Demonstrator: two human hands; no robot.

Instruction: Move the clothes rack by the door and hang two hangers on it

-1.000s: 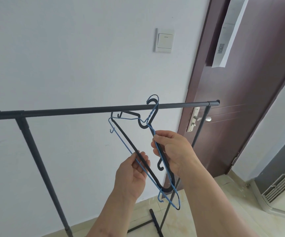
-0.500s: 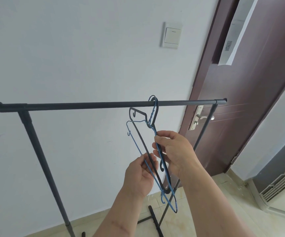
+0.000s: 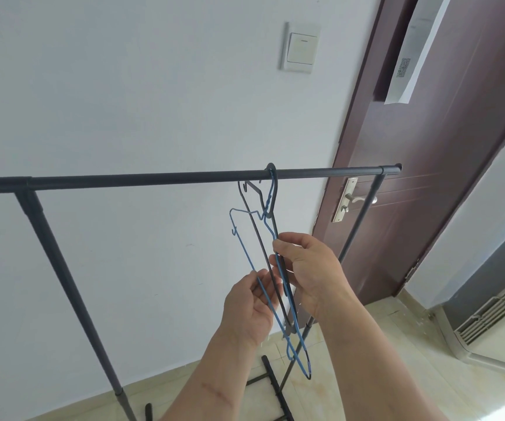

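The head view, the only one, cuts off much. The clothes rack (image 3: 154,179) shows its top bar whole, but its left post runs out of the lower edge and its feet are mostly out of frame; the right post is partly hidden behind the right hand (image 3: 307,268) and the forearm. Both forearms leave the picture at the bottom. The two hooks sit so close together on the bar that which lies in front is hard to tell.

The bar runs level in front of the white wall (image 3: 123,101), and its right end stops in front of the dark brown door (image 3: 442,177), just above the door handle (image 3: 362,199). To the left of the hooks the bar is bare all the way to the left post; to their right only a short stretch remains before the end cap. A light switch (image 3: 301,48) is on the wall above the bar, and a white paper (image 3: 412,50) hangs on the door.

The black hanger (image 3: 249,205) and the blue hanger (image 3: 240,235) both hang by their hooks over the bar, right of its middle, turned nearly edge-on and slanting down toward the person. Below the bar, the right hand pinches their upper arms between thumb and fingers. The left hand (image 3: 249,302), lower and left of it, is half curled, its fingers touching the blue hanger's lower wire. The hangers' lower ends reach below both hands.
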